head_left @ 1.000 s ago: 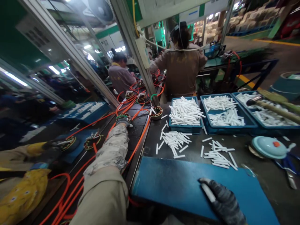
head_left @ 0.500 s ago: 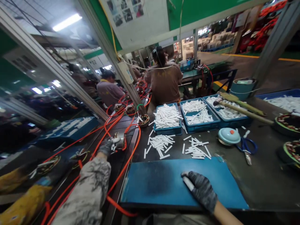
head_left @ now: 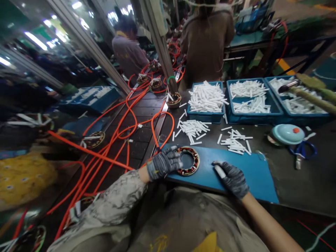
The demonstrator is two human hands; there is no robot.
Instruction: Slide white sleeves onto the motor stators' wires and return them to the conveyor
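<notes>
Head view showed a wound ring lying flat on the left part of a blue mat. The gloved left hand lay over the ring's left rim, fingers outstretched; whether they gripped it could not be told. Right of the ring and apart from it, the gloved right hand was clasped around a short pale stick. Beyond the mat's far edge lay two heaps of white tubes, with blue bins of them farther off and scissors to the right. Orange hoses ran along the left.
</notes>
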